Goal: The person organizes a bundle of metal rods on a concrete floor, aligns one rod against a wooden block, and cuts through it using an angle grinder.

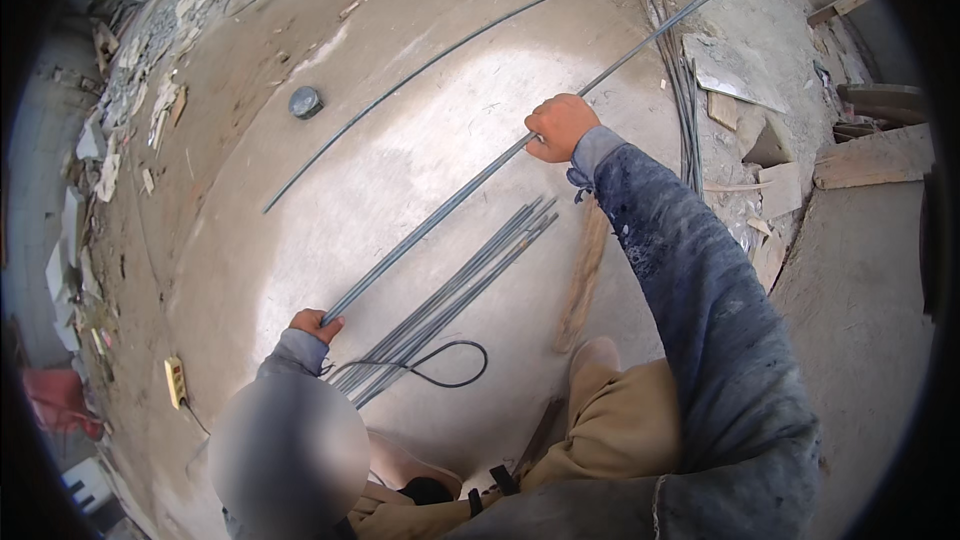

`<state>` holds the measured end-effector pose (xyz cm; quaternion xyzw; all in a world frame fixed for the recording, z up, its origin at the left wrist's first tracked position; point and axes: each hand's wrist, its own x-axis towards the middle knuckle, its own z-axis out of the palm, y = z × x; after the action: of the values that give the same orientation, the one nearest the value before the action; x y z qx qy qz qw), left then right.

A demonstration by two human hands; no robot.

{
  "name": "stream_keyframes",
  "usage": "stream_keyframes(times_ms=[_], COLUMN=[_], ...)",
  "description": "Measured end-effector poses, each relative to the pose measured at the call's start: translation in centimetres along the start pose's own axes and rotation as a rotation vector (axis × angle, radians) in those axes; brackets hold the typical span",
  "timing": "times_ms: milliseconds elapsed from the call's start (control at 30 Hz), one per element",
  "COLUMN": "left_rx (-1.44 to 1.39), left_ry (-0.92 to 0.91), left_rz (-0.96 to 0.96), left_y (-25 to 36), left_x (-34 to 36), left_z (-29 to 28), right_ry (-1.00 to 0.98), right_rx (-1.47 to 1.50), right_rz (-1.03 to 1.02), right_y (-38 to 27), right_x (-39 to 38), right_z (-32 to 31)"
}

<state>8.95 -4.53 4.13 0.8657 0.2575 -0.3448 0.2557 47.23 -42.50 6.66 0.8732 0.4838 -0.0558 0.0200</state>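
My right hand (560,128) is closed in a fist round a few long grey metal rods (440,212), which slant from lower left to upper right. At their lower left end my left hand (318,326) grips them too, its fingers partly hidden. Below these rods lies a bundle of shorter rods (455,290) on the floor, with a looped dark cable or wire (484,365) at its lower end. A single long rod (420,80) rests on the floor beyond the ones I hold, apart from them.
A dark round object (305,102) sits on the concrete floor at the far left. Another rod bundle (690,120) lies at the right, near broken boards (740,80). A wooden strip (583,275) is by my foot. A yellow power strip (176,382) stands at the left.
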Motion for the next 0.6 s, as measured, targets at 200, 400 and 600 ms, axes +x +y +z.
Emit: stream_keyframes(times_ms=[200, 400, 600], left_rx=[0.02, 0.078, 0.062], left_ry=[0.099, 0.214, 0.23], left_rz=[0.107, 0.136, 0.222], left_y=[4.0, 9.7, 19.5], left_x=[0.4, 1.3, 2.0], left_z=[0.3, 0.3, -1.2], right_ry=[-0.076, -0.147, -0.055], right_rx=[-0.03, -0.005, 0.11], right_rz=[0.086, -0.089, -0.224], right_y=[2.6, -5.1, -13.2], right_x=[-0.1, 3.2, 2.8], right_z=[-0.6, -1.1, -2.8])
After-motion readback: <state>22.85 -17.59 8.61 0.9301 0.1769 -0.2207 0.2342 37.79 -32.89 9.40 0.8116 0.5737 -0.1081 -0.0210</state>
